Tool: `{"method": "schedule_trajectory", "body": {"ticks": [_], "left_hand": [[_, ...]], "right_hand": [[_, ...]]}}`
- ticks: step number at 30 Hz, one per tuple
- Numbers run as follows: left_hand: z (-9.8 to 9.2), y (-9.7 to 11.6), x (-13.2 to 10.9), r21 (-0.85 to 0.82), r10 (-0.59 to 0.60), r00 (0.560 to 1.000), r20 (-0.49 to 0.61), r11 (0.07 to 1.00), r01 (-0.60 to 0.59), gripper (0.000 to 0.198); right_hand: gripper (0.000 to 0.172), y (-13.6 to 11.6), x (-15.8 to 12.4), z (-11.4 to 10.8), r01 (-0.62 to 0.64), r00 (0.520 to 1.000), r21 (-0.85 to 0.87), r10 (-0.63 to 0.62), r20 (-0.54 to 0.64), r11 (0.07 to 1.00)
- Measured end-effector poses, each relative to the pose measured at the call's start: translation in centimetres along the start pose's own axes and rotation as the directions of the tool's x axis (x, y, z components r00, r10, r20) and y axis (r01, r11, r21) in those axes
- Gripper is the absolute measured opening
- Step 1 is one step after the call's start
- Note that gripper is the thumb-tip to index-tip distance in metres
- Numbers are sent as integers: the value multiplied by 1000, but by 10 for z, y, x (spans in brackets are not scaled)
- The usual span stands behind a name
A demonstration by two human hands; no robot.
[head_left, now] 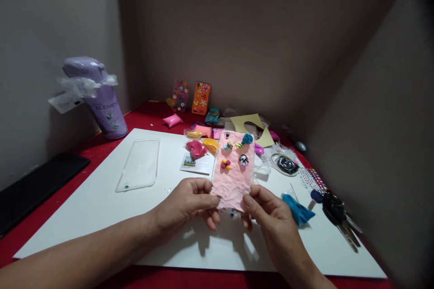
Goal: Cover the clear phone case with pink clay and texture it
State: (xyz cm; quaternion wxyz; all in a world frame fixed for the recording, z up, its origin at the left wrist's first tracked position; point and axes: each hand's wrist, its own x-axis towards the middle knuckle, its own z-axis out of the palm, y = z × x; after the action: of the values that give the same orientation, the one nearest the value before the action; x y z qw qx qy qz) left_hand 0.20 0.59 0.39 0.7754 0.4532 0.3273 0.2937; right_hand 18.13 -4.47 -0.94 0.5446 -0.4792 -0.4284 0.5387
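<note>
To handle the pink, clay-coated rectangular phone case (232, 185) well, pinch only its edges, sparing the raised multicoloured ornaments (243, 160). Each grip, left hand (190, 201) and right hand (274, 214), holds a lower side above the white flat board (84, 207); its long axis points away, ornamented end farthest.

**You Had Four Phone Cases (233, 185)**

You showed one left hand (191, 203) and one right hand (274, 216). Your four were one pink case (233, 185), one orange case (201, 99), one studded clear case (180, 95) and one plain clear case (139, 165). You also had one white board (101, 203), one purple tumbler (108, 115), one key bunch (335, 212) and one picture card (190, 162).
</note>
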Motion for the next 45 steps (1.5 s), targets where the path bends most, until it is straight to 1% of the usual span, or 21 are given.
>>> {"method": "schedule_trajectory", "body": {"ticks": [2, 8, 13, 18, 25, 33, 37, 41, 45], "left_hand": [[0, 0, 0, 0, -1, 1000, 1, 1000, 1, 15], [-1, 3, -2, -31, 1, 999, 53, 1000, 0, 16], [-3, 2, -2, -66, 24, 999, 40, 998, -21, 20], [-3, 3, -3, -95, 12, 1000, 25, 995, -10, 19], [-1, 4, -2, -71, 45, 998, 46, 997, -41, 12], [-4, 1, -1, -63, 57, 997, 55, 997, -53, 12], [-3, 0, -1, -50, 57, 997, 61, 997, -54, 16], [-2, -2, -2, -14, 66, 997, 45, 998, -66, 21], [-2, -2, -2, 7, 69, 995, 73, 998, -70, 24]], "right_hand": [[25, 0, 0, 0, -1, 1000, -5, 2, 10, 1000], [24, 1, 0, -1, -7, 1000, 37, 7, 8, 999], [21, 3, 1, -3, 12, 1000, 37, -13, 14, 999], [23, 3, 1, -3, 21, 1000, 26, -21, -10, 999], [22, 4, 1, -4, 26, 1000, 13, -26, -2, 1000], [20, 5, 1, -4, 46, 999, 11, -46, -4, 999], [20, 5, 0, -4, 59, 998, 0, -59, -23, 998], [19, 5, 1, -5, 93, 995, -37, -95, -36, 995], [17, 5, 0, -4, 126, 991, -70, -128, -29, 990]]}}
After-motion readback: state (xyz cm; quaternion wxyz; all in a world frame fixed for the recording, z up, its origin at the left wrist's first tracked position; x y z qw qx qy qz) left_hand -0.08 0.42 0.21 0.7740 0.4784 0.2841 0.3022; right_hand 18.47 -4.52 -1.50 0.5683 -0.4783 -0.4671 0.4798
